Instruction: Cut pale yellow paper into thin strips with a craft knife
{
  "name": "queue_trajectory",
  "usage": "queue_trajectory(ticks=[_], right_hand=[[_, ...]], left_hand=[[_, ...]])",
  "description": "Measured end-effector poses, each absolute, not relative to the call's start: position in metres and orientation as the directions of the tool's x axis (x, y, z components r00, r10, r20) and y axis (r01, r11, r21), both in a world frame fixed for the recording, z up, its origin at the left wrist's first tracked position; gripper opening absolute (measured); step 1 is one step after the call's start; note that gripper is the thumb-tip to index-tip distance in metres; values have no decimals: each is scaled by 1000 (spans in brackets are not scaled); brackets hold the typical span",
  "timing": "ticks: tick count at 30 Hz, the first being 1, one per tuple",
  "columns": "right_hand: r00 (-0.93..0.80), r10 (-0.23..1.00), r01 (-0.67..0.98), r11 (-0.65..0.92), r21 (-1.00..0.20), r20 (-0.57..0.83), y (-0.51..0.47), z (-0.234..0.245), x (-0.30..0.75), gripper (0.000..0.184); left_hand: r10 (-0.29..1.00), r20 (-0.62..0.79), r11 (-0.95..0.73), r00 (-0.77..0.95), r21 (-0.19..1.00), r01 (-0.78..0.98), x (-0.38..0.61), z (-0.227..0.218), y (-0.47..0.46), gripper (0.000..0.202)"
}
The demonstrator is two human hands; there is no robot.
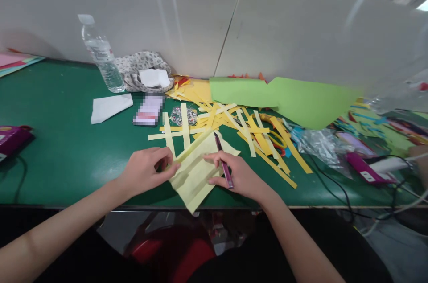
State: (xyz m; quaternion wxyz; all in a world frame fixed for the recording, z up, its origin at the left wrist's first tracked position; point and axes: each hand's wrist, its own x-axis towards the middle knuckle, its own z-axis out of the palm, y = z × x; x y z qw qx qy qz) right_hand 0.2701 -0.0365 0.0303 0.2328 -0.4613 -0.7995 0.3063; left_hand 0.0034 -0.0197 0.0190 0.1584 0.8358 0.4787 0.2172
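Observation:
A creased pale yellow sheet of paper (197, 176) lies at an angle near the table's front edge, its upper left edge folded over. My left hand (149, 169) pinches that folded edge between thumb and fingers. Over the sheet's right side, my right hand (239, 174) holds a slim purple pen-like tool (225, 165), dark end pointing away from me; whether it is a pen or a craft knife I cannot tell. The right index finger and thumb reach onto the paper. Just beyond the sheet, yellow paper strips (183, 125) lie crossed in a loose heap.
Behind the strips are green paper sheets (301, 100), a round dish of small beads (187, 116) and yellow-handled scissors (279, 138). Further left stand a phone (149, 109), a water bottle (105, 62) and a patterned cloth (147, 60). Clear plastic (326, 147) and cables (334, 185) lie right.

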Motion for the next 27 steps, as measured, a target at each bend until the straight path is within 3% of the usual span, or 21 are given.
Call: queue_trajectory(ticks=[6, 10, 14, 17, 21, 24, 27], right_hand=[[-270, 947, 825, 321, -465, 175, -27, 11, 259, 35], [-254, 944, 822, 326, -467, 211, -29, 7, 249, 31], [-320, 921, 744, 389, -544, 222, -32, 7, 248, 17], [-349, 907, 694, 419, -586, 234, -30, 9, 255, 17], [-377, 911, 681, 395, -617, 166, -24, 18, 275, 17], [-368, 912, 711, 401, -577, 181, -21, 22, 287, 17], [-439, 852, 727, 524, -444, 287, -22, 21, 286, 28]], left_hand=[[732, 413, -669, 543, 280, 689, 8, 9, -23, 21], [657, 480, -714, 581, 149, 684, 9, 0, -20, 18], [688, 414, -710, 595, 217, 670, 8, -3, -17, 26], [697, 372, -713, 613, 267, 649, 9, 0, -18, 36], [704, 343, -709, 622, 280, 647, 8, 1, -18, 34], [708, 330, -706, 625, 284, 649, 8, 0, -18, 34], [706, 335, -707, 624, 281, 649, 8, -1, -18, 35]])
